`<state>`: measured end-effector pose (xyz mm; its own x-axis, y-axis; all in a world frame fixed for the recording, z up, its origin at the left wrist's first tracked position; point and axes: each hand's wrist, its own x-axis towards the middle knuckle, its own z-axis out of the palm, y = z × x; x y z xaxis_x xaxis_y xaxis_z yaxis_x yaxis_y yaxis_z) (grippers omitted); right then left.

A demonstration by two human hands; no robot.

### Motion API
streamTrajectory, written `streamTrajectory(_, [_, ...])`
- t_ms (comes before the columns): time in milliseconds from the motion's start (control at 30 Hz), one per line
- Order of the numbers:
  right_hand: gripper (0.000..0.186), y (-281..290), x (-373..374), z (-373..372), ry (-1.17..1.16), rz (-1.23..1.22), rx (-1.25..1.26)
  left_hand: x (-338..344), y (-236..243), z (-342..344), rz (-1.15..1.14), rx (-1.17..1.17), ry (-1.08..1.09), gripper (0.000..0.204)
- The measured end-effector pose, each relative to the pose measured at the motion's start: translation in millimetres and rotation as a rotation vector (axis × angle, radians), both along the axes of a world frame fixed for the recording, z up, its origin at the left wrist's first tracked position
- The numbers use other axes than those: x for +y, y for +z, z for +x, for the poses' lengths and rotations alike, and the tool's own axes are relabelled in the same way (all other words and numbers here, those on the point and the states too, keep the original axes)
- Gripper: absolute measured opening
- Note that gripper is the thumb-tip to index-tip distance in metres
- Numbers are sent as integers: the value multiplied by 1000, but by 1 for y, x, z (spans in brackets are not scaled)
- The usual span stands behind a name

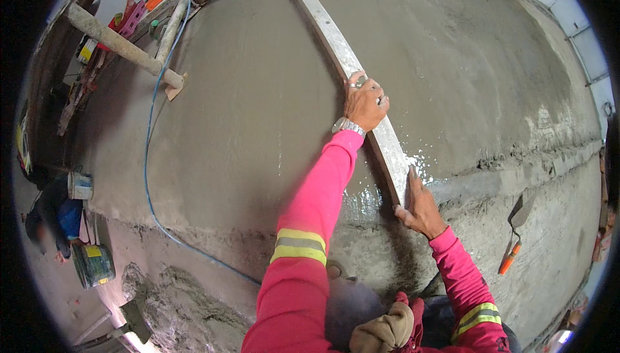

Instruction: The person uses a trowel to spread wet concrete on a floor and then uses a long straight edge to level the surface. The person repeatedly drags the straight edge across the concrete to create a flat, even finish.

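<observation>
Where the pink sleeves with reflective bands rose from the lower edge, a tan glove (384,332) was seen tucked near the body. The right hand (420,206) was wrapped around the lower end of a long metal straightedge (361,88), and the left hand (365,102) was clenched on it higher up. The straightedge was pressed flat against the wet grey plaster wall (258,95). An orange-handled trowel (515,237) lay on the ledge to the right. Farther left, a blue cable (150,159) trailed past two buckets (90,262).
</observation>
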<state>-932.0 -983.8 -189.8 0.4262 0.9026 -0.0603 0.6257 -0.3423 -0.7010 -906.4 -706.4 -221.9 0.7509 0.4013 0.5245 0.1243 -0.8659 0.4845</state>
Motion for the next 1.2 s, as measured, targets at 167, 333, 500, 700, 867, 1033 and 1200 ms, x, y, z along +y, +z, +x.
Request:
streamTrajectory(167, [96, 7, 7, 2, 3, -60, 88, 4, -2, -1, 31, 13, 23, 15])
streamTrajectory(333, [97, -4, -5, 0, 23, 23, 0, -3, -3, -4, 10, 18, -16, 14])
streamTrajectory(500, [97, 0, -8, -5, 4, -12, 49, -10, -5, -11, 36, -10, 25, 14])
streamTrajectory(700, [100, -6, -6, 2, 11, 26, 36, -2, -1, -7, 6, 27, -14, 15])
streamTrajectory(867, [99, -9, -16, 1, 1, 47, 65, -9, -3, -6, 2, -9, -11, 12])
streamTrajectory(1033, [98, -6, -15, 0, 3, 29, 45, -11, -5, -10, 20, 6, 16, 13])
streamTrajectory(1200, [98, -4, -22, 3, -10, -8, 65, -13, -4, -9, -5, -5, -18, 12])
